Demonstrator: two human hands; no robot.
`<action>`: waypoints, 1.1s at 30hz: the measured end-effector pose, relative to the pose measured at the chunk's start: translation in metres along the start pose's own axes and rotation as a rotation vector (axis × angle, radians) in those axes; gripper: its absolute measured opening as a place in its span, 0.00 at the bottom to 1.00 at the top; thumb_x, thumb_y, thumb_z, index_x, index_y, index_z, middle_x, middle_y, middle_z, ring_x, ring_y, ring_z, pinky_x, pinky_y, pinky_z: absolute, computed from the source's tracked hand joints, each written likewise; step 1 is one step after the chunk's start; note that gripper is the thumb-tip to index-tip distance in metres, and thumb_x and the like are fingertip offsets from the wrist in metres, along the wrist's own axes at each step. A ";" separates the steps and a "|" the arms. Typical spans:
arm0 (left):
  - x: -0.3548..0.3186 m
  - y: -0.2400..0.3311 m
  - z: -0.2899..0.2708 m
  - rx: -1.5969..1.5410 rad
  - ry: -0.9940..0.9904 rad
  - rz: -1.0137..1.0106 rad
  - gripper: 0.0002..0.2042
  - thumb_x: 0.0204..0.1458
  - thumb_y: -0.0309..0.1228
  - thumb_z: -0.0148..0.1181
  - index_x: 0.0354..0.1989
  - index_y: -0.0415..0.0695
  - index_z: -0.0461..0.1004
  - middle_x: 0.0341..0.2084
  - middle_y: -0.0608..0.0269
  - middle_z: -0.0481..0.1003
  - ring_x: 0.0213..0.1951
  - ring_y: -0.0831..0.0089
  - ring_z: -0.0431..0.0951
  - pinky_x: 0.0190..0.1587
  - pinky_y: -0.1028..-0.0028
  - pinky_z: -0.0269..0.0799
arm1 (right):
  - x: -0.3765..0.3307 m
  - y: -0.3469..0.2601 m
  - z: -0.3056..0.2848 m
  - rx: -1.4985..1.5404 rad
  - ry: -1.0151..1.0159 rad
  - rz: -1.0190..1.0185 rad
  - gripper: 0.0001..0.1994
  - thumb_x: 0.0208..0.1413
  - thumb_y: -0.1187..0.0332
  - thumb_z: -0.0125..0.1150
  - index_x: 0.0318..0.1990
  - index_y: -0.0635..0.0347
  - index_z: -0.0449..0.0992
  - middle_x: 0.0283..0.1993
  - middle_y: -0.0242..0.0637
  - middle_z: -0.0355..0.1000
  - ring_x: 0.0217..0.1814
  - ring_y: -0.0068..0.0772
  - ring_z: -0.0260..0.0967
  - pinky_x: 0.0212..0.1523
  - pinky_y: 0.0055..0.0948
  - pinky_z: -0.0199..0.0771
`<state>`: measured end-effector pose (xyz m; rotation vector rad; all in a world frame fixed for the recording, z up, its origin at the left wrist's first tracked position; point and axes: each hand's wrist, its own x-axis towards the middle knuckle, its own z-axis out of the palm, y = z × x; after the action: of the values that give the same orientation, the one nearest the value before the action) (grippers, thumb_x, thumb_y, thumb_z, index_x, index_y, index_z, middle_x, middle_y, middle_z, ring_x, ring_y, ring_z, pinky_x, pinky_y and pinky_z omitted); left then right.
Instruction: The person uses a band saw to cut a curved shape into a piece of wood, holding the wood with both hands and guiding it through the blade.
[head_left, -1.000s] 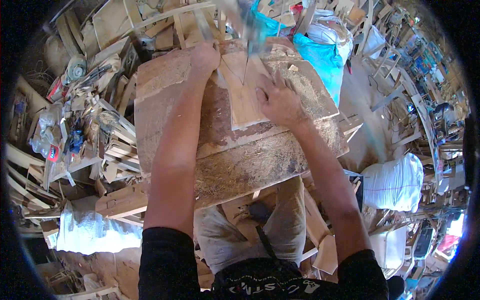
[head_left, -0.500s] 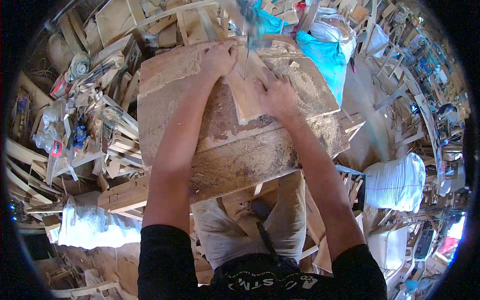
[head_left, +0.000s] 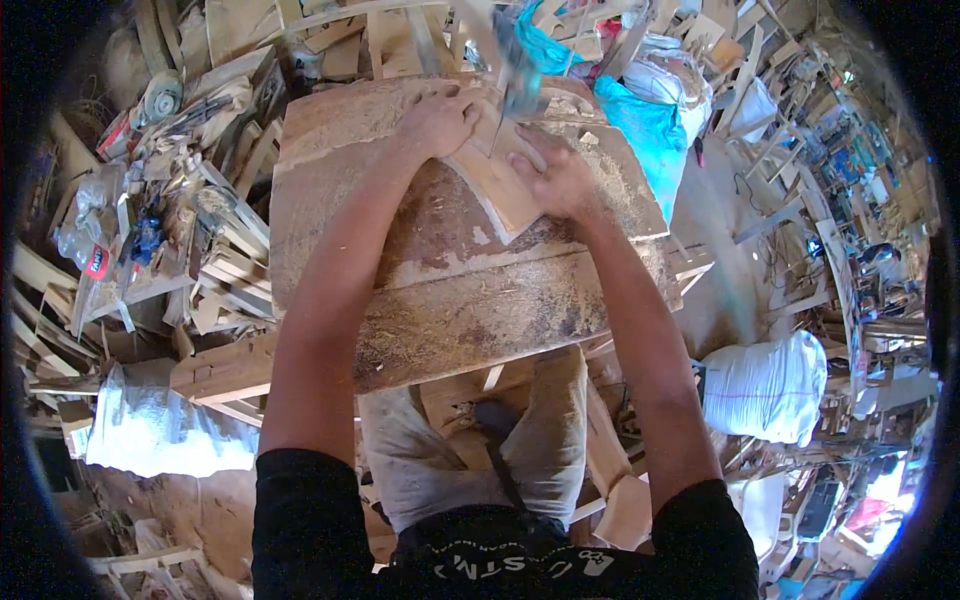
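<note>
A pale wooden board (head_left: 497,192) with a curved edge lies on a worn, dusty wooden worktable (head_left: 460,320). At the table's far side, a thin upright saw blade (head_left: 497,138) meets the board between my hands. My left hand (head_left: 440,122) is closed on the board's left edge, left of the blade. On the other side, my right hand (head_left: 558,178) grips the right edge, its thumb lying on the top face. A blurred blue-grey machine part (head_left: 520,80) hangs above the blade and hides some of the board's far end.
Sawdust lies over the table. Blue and white sacks (head_left: 645,120) stand beyond its right corner, and a full white sack (head_left: 765,388) sits at right. Wood offcuts (head_left: 235,290) and a plastic bottle (head_left: 85,250) are heaped at left. A wooden beam (head_left: 225,375) juts out lower left.
The board has turned slightly, its near end swinging to the right. My right hand has shifted a little away from me with it. Both hands keep their hold; the whole view has shifted slightly.
</note>
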<state>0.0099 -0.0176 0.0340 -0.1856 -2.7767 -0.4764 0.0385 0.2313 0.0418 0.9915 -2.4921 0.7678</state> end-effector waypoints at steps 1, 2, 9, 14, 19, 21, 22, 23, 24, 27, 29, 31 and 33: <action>-0.004 -0.001 0.001 0.021 0.042 0.001 0.23 0.69 0.48 0.41 0.68 0.60 0.68 0.59 0.46 0.75 0.61 0.44 0.74 0.66 0.40 0.62 | 0.003 0.000 -0.002 0.025 -0.031 -0.019 0.27 0.63 0.52 0.62 0.63 0.59 0.74 0.64 0.55 0.73 0.66 0.56 0.71 0.68 0.46 0.69; -0.009 -0.003 0.001 0.044 0.083 0.001 0.22 0.69 0.48 0.42 0.68 0.59 0.68 0.57 0.44 0.75 0.59 0.42 0.75 0.64 0.41 0.65 | 0.004 -0.001 -0.002 0.026 -0.061 0.000 0.27 0.63 0.52 0.62 0.63 0.60 0.74 0.64 0.55 0.73 0.67 0.56 0.71 0.68 0.46 0.69; -0.033 0.014 -0.013 0.093 0.221 -0.141 0.21 0.67 0.48 0.45 0.63 0.56 0.71 0.53 0.41 0.77 0.54 0.40 0.78 0.60 0.40 0.71 | 0.018 0.011 -0.011 0.052 -0.150 -0.042 0.27 0.63 0.54 0.63 0.64 0.61 0.74 0.64 0.55 0.72 0.67 0.56 0.70 0.69 0.45 0.68; -0.032 0.024 -0.027 0.043 0.102 -0.269 0.20 0.67 0.48 0.47 0.57 0.48 0.74 0.52 0.42 0.78 0.53 0.42 0.80 0.56 0.42 0.75 | 0.020 0.016 -0.006 0.066 -0.111 -0.086 0.26 0.63 0.55 0.62 0.63 0.62 0.75 0.63 0.56 0.73 0.67 0.57 0.70 0.69 0.45 0.68; -0.025 0.022 -0.027 0.021 0.075 -0.305 0.19 0.65 0.45 0.47 0.58 0.53 0.76 0.52 0.43 0.78 0.57 0.45 0.77 0.60 0.46 0.72 | 0.024 0.015 -0.005 0.055 -0.097 -0.105 0.25 0.63 0.56 0.62 0.63 0.61 0.75 0.62 0.56 0.74 0.67 0.58 0.70 0.68 0.45 0.68; -0.024 0.022 -0.029 0.022 0.055 -0.302 0.19 0.65 0.45 0.47 0.57 0.54 0.76 0.51 0.43 0.79 0.56 0.47 0.78 0.60 0.46 0.72 | 0.023 0.016 -0.004 0.058 -0.109 -0.074 0.24 0.63 0.57 0.62 0.62 0.60 0.75 0.62 0.56 0.74 0.66 0.58 0.70 0.68 0.45 0.68; -0.024 0.023 -0.030 -0.002 0.061 -0.296 0.19 0.65 0.45 0.47 0.57 0.54 0.76 0.51 0.44 0.79 0.56 0.47 0.79 0.60 0.46 0.72 | 0.023 0.015 -0.005 0.060 -0.115 -0.058 0.23 0.63 0.58 0.61 0.62 0.60 0.76 0.61 0.56 0.74 0.66 0.58 0.71 0.68 0.45 0.68; -0.024 0.024 -0.031 -0.026 0.067 -0.289 0.19 0.65 0.45 0.47 0.57 0.54 0.76 0.51 0.44 0.79 0.55 0.48 0.79 0.60 0.46 0.72 | 0.023 0.016 -0.004 0.053 -0.079 -0.092 0.23 0.63 0.57 0.61 0.61 0.59 0.76 0.60 0.55 0.75 0.64 0.58 0.72 0.66 0.46 0.70; -0.024 0.023 -0.032 -0.046 0.074 -0.283 0.18 0.65 0.45 0.47 0.57 0.54 0.76 0.50 0.45 0.80 0.55 0.49 0.80 0.60 0.46 0.72 | 0.024 0.016 -0.002 0.049 -0.042 -0.127 0.22 0.62 0.57 0.61 0.60 0.58 0.77 0.59 0.55 0.76 0.62 0.59 0.73 0.64 0.48 0.72; -0.020 0.018 -0.030 -0.003 0.070 -0.283 0.18 0.65 0.44 0.47 0.57 0.54 0.76 0.50 0.46 0.81 0.54 0.49 0.80 0.60 0.47 0.72 | 0.022 0.018 0.000 0.028 -0.058 -0.093 0.22 0.63 0.58 0.61 0.60 0.59 0.77 0.59 0.55 0.76 0.63 0.57 0.73 0.65 0.46 0.71; -0.019 0.016 -0.028 0.020 0.085 -0.239 0.19 0.65 0.44 0.47 0.57 0.54 0.76 0.49 0.46 0.81 0.54 0.49 0.81 0.59 0.47 0.72 | 0.021 0.019 0.001 0.013 -0.089 -0.054 0.22 0.63 0.59 0.61 0.60 0.59 0.77 0.60 0.55 0.75 0.65 0.56 0.72 0.66 0.44 0.70; -0.017 0.015 -0.026 0.026 0.088 -0.218 0.19 0.65 0.45 0.47 0.57 0.53 0.76 0.48 0.46 0.81 0.53 0.49 0.81 0.59 0.47 0.73 | 0.021 0.023 0.003 -0.005 -0.092 -0.046 0.22 0.63 0.59 0.62 0.60 0.59 0.77 0.60 0.55 0.76 0.64 0.57 0.72 0.66 0.45 0.70; -0.013 0.012 -0.023 0.018 0.076 -0.225 0.19 0.65 0.45 0.47 0.57 0.52 0.76 0.48 0.46 0.82 0.52 0.48 0.82 0.58 0.48 0.73 | 0.020 0.023 0.005 0.010 -0.050 -0.068 0.22 0.63 0.59 0.61 0.61 0.59 0.77 0.59 0.55 0.76 0.64 0.57 0.72 0.66 0.45 0.71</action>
<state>0.0310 -0.0151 0.0537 0.1478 -2.7381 -0.5016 0.0077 0.2320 0.0395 1.1057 -2.4843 0.7442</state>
